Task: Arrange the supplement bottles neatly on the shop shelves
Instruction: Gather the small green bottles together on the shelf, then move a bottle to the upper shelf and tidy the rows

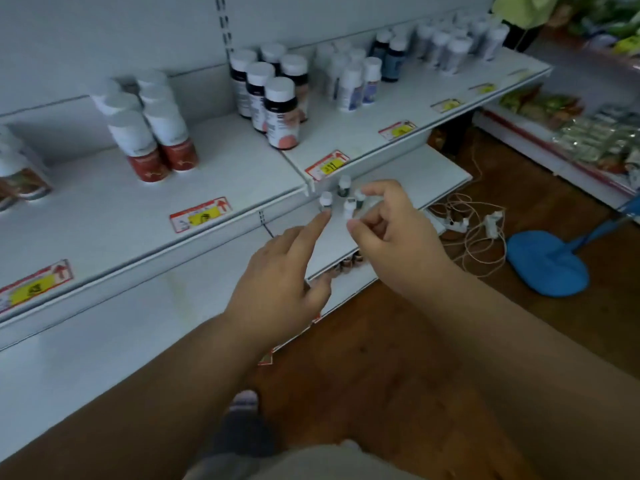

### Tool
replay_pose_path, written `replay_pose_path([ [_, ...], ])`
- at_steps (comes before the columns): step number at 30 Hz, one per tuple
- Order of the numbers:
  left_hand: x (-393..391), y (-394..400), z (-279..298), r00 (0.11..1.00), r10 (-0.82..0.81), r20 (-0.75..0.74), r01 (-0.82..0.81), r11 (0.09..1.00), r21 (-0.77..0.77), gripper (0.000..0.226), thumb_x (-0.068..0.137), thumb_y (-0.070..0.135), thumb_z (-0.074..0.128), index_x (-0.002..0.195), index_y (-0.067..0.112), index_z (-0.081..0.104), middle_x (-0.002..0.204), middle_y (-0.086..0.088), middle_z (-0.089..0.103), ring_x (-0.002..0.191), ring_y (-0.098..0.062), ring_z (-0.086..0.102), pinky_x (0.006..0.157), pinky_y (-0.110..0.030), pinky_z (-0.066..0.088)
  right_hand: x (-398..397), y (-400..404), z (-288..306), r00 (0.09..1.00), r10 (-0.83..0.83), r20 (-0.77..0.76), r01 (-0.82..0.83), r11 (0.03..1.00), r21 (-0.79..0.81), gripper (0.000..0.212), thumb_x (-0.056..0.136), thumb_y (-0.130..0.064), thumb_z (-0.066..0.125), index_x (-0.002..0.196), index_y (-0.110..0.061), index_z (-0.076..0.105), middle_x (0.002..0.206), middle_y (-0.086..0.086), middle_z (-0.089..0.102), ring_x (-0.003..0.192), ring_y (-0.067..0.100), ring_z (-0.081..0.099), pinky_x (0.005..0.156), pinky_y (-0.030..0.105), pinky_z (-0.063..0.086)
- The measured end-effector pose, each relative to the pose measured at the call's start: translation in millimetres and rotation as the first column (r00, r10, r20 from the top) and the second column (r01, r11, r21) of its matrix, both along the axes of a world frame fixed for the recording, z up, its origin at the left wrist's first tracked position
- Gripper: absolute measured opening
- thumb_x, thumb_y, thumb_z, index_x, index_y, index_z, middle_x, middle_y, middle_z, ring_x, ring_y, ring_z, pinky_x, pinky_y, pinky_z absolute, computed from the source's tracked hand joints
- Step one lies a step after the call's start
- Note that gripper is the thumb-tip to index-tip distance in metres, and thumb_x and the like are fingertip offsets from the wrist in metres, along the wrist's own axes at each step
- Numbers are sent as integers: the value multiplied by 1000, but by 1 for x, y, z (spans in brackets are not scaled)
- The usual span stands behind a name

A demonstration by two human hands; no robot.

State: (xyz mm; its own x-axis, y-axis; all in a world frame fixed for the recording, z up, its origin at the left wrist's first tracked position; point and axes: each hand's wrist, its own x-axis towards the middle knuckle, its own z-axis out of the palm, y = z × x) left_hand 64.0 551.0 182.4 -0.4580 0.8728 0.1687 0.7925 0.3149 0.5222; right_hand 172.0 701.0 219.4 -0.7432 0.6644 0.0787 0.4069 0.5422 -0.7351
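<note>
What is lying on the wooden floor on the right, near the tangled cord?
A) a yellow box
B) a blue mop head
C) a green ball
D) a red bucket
B: a flat blue mop head with a blue handle lies on the brown wooden floor, just right of the pale tangled cord.
</note>
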Motion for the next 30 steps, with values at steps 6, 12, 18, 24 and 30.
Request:
replay_pose_path([
  [6, 68, 67, -21, 996, -75, 40, 78, 993, -88, 72, 93, 45, 55, 151, 46, 12, 156, 11, 28, 138, -12, 31, 107, -29, 27, 85, 63, -29, 992, -102, 69, 102, 995, -1, 41, 95, -31, 64, 132, -26, 48, 130, -3, 46, 103, 5, 56, 90, 32, 54],
  [12, 64, 151, -50, 995, -91, 31, 95, 984, -153, 70, 90, 41, 61, 151, 29, 28, 156, 4, 31, 139, -18, 32, 112, -34, 28, 95, 137, -42, 983, -81, 163, 81, 997, 7, 38, 93, -31, 65, 128, -27, 52, 129, -4, 43, 104, 9, 55, 93, 37, 53],
  [18, 69, 234, -70, 993, -77, 85, 92, 976, -195, 72, 90, 39, 62, 152, 26, 26, 156, 2, 32, 139, -19, 34, 114, -38, 31, 99, 211, -59, 975, -113, 192, 117, 993, -8, 40, 92, -32, 67, 128, -25, 52, 129, 0, 49, 102, 14, 59, 91, 37, 54],
  [24, 87, 292, -110, 996, 25, 83, 4, 945, -326, 74, 90, 38, 62, 152, 29, 23, 157, 3, 30, 141, -21, 32, 115, -45, 32, 88, 268, -135, 987, -68, 147, 83, 992, -98, 42, 93, -32, 67, 130, -23, 50, 132, 1, 52, 113, 14, 56, 89, 21, 45],
  [30, 76, 347, -207, 966, 251, 53, -209, 889, -408, 74, 88, 38, 64, 151, 29, 25, 159, 3, 26, 145, -22, 26, 117, -47, 28, 36, 343, -248, 986, 5, 164, 6, 998, -70, 47, 91, -38, 68, 133, -27, 48, 134, 2, 50, 121, 17, 55, 102, 31, 47],
])
